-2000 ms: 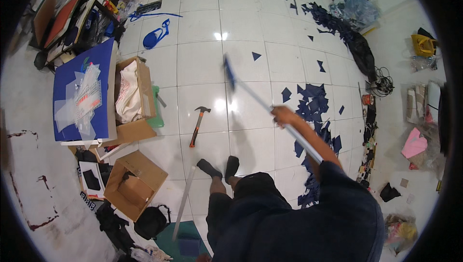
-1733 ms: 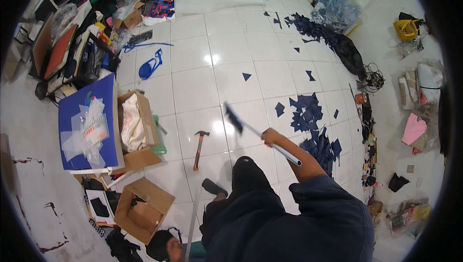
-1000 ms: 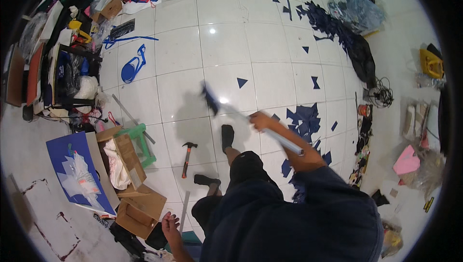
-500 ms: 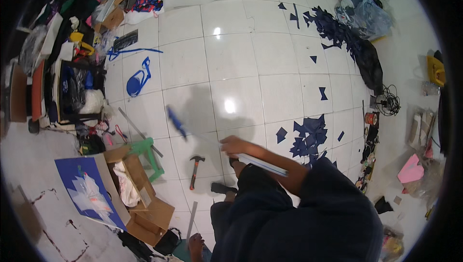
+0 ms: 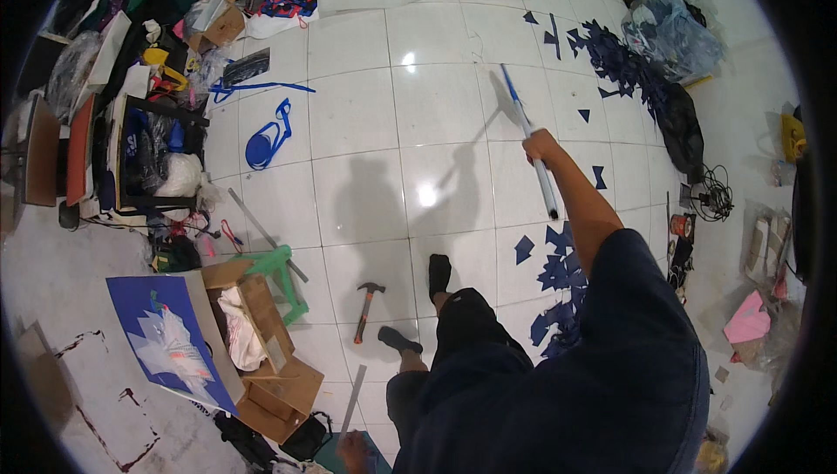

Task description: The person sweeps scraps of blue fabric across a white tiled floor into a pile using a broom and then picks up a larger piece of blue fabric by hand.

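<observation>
My right hand [image 5: 539,144] is wrapped round a long white pole [image 5: 547,188], out in front of me to the right. The pole ends in a narrow blue head [image 5: 511,88] on its far side; its exact kind is unclear. Behind my hand, the dark butt end points back toward me. My left hand [image 5: 354,453] hangs low at the bottom edge, blurred and partly cut off. It is nearest to a flat grey metal strip [image 5: 353,400]; whether it touches the strip I cannot tell. Navy fabric scraps [image 5: 562,278] lie in a pile beside my right arm, which hides part of them.
A claw hammer [image 5: 367,310] lies on the tiles ahead of my feet. To the left are a green plastic stool [image 5: 283,275], an open cardboard box [image 5: 288,391] and a blue strap roll [image 5: 259,151]. More scraps [image 5: 615,55] and a clear plastic bag [image 5: 676,29] lie far right.
My right hand has swung the pole from left of centre across to the right and farther out. The blue head has moved from near the hammer toward the far scraps. My view has shifted slightly.
</observation>
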`<action>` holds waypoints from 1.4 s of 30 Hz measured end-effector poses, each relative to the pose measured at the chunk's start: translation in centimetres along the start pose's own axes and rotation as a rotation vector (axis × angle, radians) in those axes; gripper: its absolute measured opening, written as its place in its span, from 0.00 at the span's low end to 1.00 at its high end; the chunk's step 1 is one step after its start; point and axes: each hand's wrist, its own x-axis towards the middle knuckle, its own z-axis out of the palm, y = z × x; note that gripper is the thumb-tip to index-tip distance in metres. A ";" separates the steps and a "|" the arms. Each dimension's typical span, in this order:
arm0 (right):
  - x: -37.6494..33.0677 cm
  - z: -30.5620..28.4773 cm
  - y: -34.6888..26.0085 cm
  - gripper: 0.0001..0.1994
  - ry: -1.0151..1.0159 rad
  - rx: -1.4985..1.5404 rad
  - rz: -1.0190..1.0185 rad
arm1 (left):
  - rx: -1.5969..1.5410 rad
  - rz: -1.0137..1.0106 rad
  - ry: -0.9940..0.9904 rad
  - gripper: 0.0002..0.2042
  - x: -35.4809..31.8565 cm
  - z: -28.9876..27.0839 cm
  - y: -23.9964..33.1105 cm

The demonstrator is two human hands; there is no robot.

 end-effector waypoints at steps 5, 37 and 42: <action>-8.6 3.9 -5.7 0.26 -0.327 0.534 0.002 | 0.242 -0.104 -0.188 0.10 -1.3 1.2 -2.9; -63.3 33.8 26.7 0.23 0.305 0.131 0.340 | 0.502 0.446 -0.515 0.09 16.5 -4.6 13.9; -75.5 45.8 26.5 0.23 0.102 0.276 0.550 | 0.692 0.551 -0.587 0.10 12.6 -4.1 13.4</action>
